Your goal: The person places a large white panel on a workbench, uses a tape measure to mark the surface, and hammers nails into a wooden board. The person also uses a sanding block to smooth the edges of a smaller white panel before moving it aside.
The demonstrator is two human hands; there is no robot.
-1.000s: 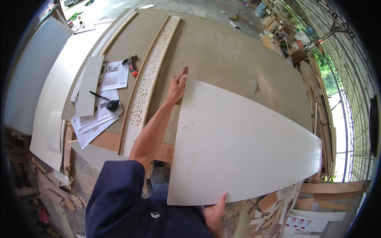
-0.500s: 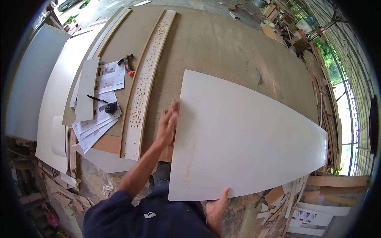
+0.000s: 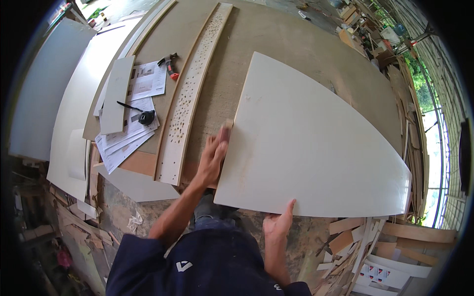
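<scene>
A large white panel [image 3: 306, 148] lies in front of me, its near edge reaching past the worktable [image 3: 276, 34]. My left hand [image 3: 211, 160] is closed at the panel's left edge, around a small reddish-brown block [image 3: 226, 130] that looks like a sanding block. Motion smears the block a little. At the near edge, my right hand [image 3: 279, 224] grips the panel with the thumb on top; its fingers are hidden underneath. Faint brownish marks show on the panel close to its left side.
Left of the panel lies a long white board with many holes [image 3: 192, 98]. Beyond it are a red-and-black hammer [image 3: 171, 66], printed sheets [image 3: 118, 148], a black tape measure [image 3: 146, 117] and a narrow white board [image 3: 117, 96]. Wood offcuts [image 3: 345, 239] lean at the lower right.
The whole view has shifted, and the panel's far left corner appears higher. My left hand remains at the left edge, where the block now shows. My right hand still holds the near edge.
</scene>
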